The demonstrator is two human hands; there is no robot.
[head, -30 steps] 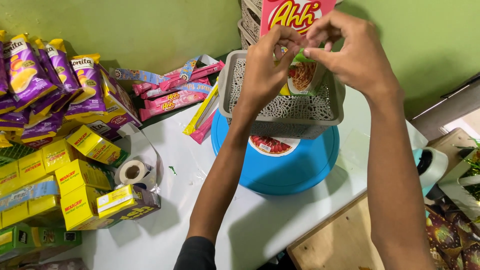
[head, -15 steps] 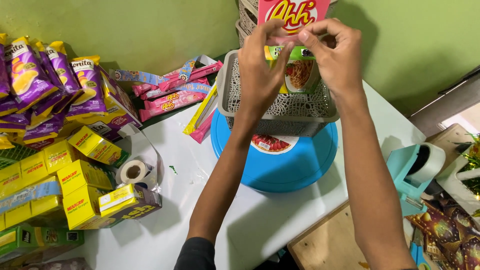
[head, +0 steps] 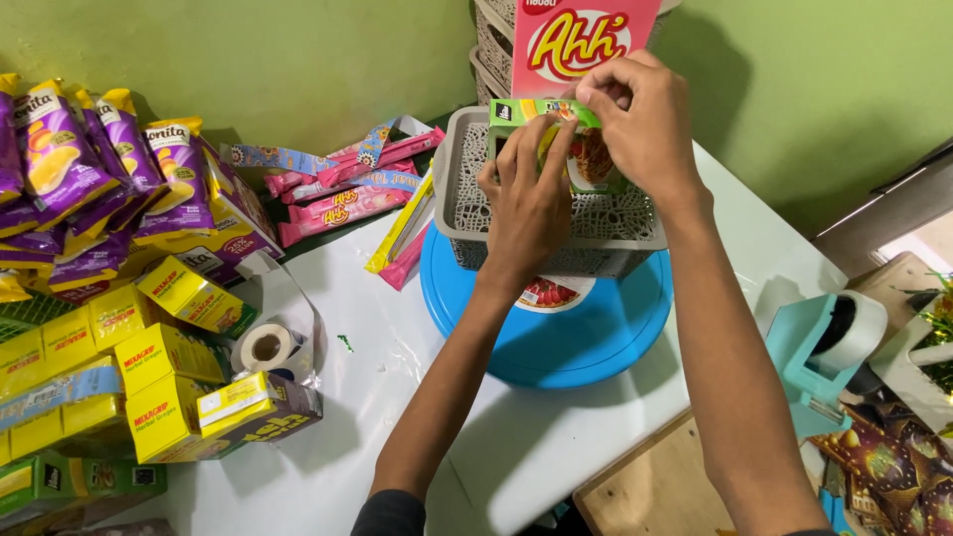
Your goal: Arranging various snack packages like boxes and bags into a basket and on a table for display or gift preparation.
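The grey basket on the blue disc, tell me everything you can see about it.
The grey basket looks like moulded plastic, rectangular, with a plain rim and lattice-patterned walls. It stands upright on a round blue lid on the white table, near the green wall. Inside, a green snack packet and a pink box stand up. The left hand reaches over its front rim; the right hand pinches the packet above it.

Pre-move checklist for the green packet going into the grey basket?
1. Left hand on green packet: ok.
2. Right hand pinching packet's top edge: ok.
3. Packet over grey basket: ok.
4. Basket seated on blue lid: ok.
5. Pink box standing behind packet, firm or not: cannot tell.
6. Free room on the basket floor: cannot tell, hands cover it.
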